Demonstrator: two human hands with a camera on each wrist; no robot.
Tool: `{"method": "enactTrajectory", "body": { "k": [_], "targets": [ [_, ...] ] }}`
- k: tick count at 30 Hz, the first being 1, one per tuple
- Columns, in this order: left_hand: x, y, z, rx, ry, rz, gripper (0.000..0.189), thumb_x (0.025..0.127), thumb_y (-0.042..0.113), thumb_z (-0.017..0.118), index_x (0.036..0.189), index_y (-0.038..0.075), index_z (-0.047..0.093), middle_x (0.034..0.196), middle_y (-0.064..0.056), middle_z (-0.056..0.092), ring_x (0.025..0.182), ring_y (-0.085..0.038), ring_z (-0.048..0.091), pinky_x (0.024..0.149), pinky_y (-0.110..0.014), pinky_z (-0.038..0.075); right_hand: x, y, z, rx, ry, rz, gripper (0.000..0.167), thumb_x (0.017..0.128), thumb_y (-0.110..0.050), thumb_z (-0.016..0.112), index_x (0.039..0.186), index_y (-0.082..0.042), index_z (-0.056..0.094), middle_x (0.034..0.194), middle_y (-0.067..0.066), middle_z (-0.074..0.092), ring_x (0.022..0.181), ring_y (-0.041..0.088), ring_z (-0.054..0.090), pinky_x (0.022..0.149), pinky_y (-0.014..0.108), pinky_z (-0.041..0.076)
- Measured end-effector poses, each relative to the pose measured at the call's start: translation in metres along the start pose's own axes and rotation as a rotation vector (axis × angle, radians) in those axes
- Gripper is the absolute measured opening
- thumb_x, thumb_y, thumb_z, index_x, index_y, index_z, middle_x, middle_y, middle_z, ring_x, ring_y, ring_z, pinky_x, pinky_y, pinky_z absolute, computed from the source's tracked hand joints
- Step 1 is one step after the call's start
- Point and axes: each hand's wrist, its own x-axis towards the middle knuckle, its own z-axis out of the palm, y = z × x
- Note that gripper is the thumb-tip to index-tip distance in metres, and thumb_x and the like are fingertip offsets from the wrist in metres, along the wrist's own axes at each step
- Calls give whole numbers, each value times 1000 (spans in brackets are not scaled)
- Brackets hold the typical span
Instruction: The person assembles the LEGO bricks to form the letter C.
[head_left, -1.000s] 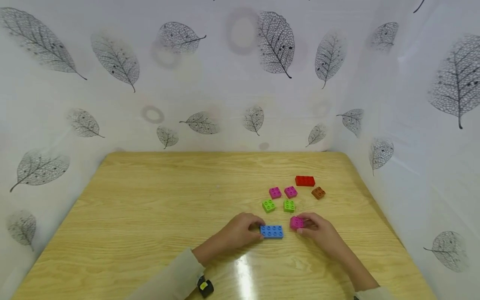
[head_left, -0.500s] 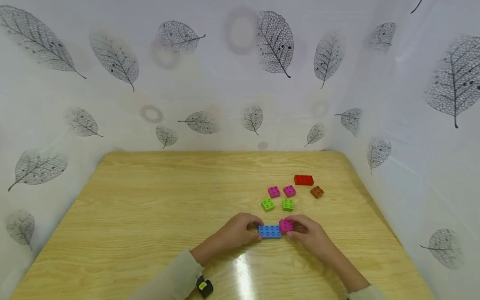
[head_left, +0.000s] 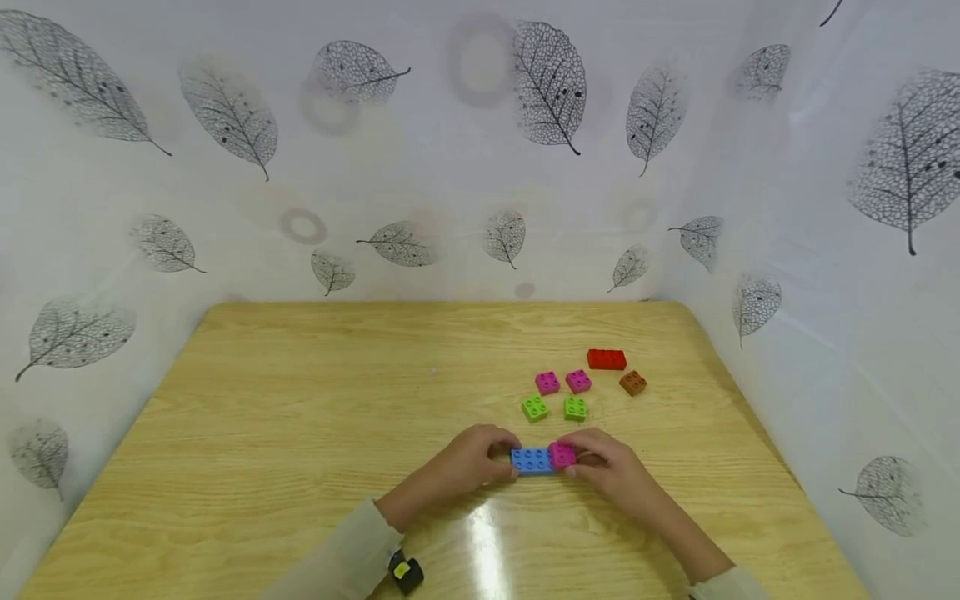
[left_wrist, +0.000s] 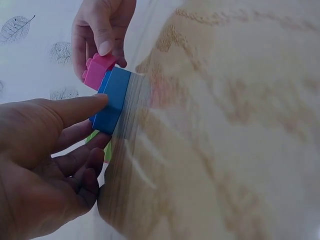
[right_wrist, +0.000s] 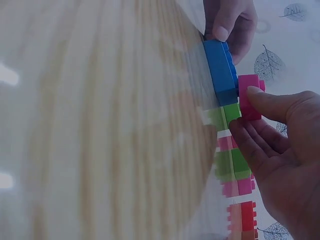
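A long blue toy brick [head_left: 532,461] with two rows of studs lies on the table, and my left hand [head_left: 480,457] grips its left end between thumb and fingers. My right hand [head_left: 611,467] pinches a square pink toy brick [head_left: 562,455] at the blue brick's right end, overlapping its last studs. In the right wrist view the pink brick [left_wrist: 98,70] is higher than the blue brick's body, at the level of its studs. Thumb and fingers of the right hand [right_wrist: 287,135] press the pink brick from both sides.
Behind the hands lie two green bricks [head_left: 535,408], two more pink bricks [head_left: 578,381], a red brick [head_left: 606,359] and a brown brick [head_left: 633,382]. The wooden table [head_left: 337,375] meets a leaf-printed curtain [head_left: 435,167] at its back and sides.
My right hand has carried the pink brick leftward, from apart on the right to over the blue brick's right end. The left hand keeps its grip on the blue brick.
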Motion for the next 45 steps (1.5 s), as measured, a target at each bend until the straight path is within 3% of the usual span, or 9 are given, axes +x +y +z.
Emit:
{"method": "enactTrajectory", "body": {
  "k": [5,14,26,36,41,45],
  "targets": [
    [-1,-1,-1,-2,6,3,33,88,28,78,119,20,71,107,12,65,92,-8,55,82,-29,46,2,-2,1,-45,-6,-37,40,92,-16,73,131,-13,66,128,2,63,112,12,64,92,22,54],
    [-1,-3,-1,-3,9,14,34,88,28,78,120,18,71,101,12,64,86,-9,54,76,-27,45,3,-7,2,-154,-11,-70,42,92,-14,73,133,-11,66,128,0,64,117,22,64,94,23,54],
    [-2,-1,-3,1,14,4,33,89,27,77,119,19,71,102,12,63,88,-10,54,78,-28,45,7,-6,4,-258,5,-148,39,92,-15,73,131,-12,68,122,-3,65,115,21,63,96,31,54],
    [-1,-2,-2,1,14,2,32,89,28,77,119,20,71,100,11,63,87,-10,53,77,-28,44,8,-10,5,-298,-11,-125,34,93,-17,73,127,-17,71,121,-3,64,116,23,63,98,41,53],
    [0,-3,0,-5,19,28,32,88,27,78,118,17,71,98,9,63,85,-10,53,75,-27,44,9,-11,4,-294,-11,-93,35,91,-14,74,126,-18,72,118,-7,63,113,19,62,96,36,53],
    [1,-3,0,-5,19,25,31,88,27,78,118,18,71,97,10,62,86,-10,53,75,-27,44,10,-10,3,-211,-32,-51,36,91,-14,74,126,-18,71,120,-3,63,112,20,62,92,30,54]
  ]
}}
